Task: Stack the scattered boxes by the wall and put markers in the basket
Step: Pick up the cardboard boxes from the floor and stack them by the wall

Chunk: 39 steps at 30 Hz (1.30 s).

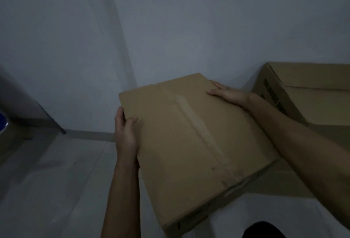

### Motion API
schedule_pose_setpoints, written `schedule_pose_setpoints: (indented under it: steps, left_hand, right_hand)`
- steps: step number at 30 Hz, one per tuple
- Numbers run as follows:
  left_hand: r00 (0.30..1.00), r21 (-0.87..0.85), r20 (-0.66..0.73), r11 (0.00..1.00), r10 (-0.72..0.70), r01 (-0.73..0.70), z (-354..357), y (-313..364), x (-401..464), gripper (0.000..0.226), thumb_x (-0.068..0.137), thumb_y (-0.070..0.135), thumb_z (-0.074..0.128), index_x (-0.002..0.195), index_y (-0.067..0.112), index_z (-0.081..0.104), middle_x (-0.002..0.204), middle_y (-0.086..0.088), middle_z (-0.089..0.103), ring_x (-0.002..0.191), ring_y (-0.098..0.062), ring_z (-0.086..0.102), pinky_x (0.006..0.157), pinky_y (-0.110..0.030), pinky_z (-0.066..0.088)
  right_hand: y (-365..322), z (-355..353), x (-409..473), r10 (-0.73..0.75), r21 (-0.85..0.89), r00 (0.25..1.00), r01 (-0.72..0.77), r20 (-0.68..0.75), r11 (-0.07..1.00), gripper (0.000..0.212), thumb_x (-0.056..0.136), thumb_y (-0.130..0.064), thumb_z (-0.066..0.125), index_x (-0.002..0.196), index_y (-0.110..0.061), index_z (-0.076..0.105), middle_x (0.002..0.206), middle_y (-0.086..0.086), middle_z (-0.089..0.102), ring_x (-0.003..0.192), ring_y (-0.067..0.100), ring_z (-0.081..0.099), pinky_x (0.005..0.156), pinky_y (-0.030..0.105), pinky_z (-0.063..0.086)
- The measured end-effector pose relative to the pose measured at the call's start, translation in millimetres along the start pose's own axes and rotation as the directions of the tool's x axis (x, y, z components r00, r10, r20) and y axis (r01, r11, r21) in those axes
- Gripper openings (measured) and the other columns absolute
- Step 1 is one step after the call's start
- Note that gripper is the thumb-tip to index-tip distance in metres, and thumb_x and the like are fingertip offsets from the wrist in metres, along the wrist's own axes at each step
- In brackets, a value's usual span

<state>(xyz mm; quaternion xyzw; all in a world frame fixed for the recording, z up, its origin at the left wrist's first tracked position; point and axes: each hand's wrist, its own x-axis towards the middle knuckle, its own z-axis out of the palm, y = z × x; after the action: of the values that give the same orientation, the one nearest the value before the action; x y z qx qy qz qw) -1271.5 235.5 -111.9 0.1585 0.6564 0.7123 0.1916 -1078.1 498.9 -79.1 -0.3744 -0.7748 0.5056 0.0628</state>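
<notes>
Left hand (126, 133) clamped on the left edge of the flat brown taped cardboard box (191, 143), thumb on top, fingers curled under. Box carried tilted above the pale floor (56, 181), close to the grey wall (170, 29). Probably light and stiff, yet smooth enough to slip; best held at opposite edges, clear of the tape seam. Right hand (227, 93) pressed over the far right corner, fingers fairly straight. Larger printed brown carton (312, 95) resting just beside, likely the stacking base.
</notes>
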Motion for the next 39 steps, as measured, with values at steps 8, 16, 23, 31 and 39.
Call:
schedule_pose_setpoints:
  steps: [8,16,23,31,39]
  left_hand:
    - [0.989,-0.012,-0.048,0.990,0.143,-0.143,3.8,-25.9,-2.1,0.057,0.094,0.001,0.044,0.148,0.018,0.040,0.147,0.005,0.045,0.129,-0.004,0.049,0.110,-0.030,0.041]
    - [0.976,0.095,-0.065,0.975,0.207,-0.200,6.7,-22.9,2.8,0.040,0.097,0.012,0.045,0.134,0.015,0.056,0.140,-0.001,0.055,0.129,-0.015,0.050,0.111,-0.031,0.038]
    - [0.975,0.267,-0.031,0.941,0.222,-0.206,3.0,-24.0,4.8,0.034,0.097,0.023,0.042,0.122,0.020,0.065,0.148,0.003,0.048,0.137,-0.018,0.041,0.115,-0.041,0.030]
    - [0.836,0.579,0.206,0.626,0.508,-0.523,2.6,-33.0,-41.8,0.049,0.086,0.038,0.035,0.121,0.023,0.066,0.152,-0.001,0.043,0.150,-0.028,0.013,0.120,-0.054,-0.001]
    - [0.597,0.500,0.478,0.359,0.644,-0.788,37.2,-44.0,-57.1,0.055,0.090,0.052,0.032,0.113,0.024,0.073,0.123,0.006,0.068,0.125,-0.025,0.051,0.115,-0.057,0.018]
  right_hand:
    - [-3.7,0.2,10.1,-0.099,-0.407,0.964,-0.010,-0.246,0.913,0.069,0.089,-0.069,0.048,0.149,-0.037,0.038,0.144,0.004,0.052,0.129,0.022,0.050,0.103,0.032,0.035]
    - [-21.4,64.9,-72.1,-0.184,-0.556,0.779,-0.241,-0.600,0.795,0.058,0.093,-0.060,0.042,0.145,-0.035,0.041,0.146,0.012,0.043,0.132,0.036,0.040,0.109,0.050,0.030]
    - [-1.7,151.1,-148.4,-0.063,-0.367,0.562,-0.446,-0.825,0.816,0.051,0.086,-0.064,0.044,0.127,-0.038,0.058,0.143,0.001,0.046,0.133,0.030,0.035,0.112,0.068,0.006]
    - [13.6,90.0,-124.0,-0.145,-0.531,0.739,-0.318,-0.658,0.786,0.055,0.082,-0.074,0.046,0.129,-0.048,0.056,0.148,-0.007,0.044,0.137,0.027,0.036,0.111,0.062,0.017]
    - [23.1,52.8,-116.2,-0.263,-0.431,0.564,-0.186,-0.783,0.883,0.035,0.095,-0.051,0.049,0.111,-0.030,0.072,0.118,-0.002,0.070,0.116,0.025,0.058,0.105,0.044,0.033]
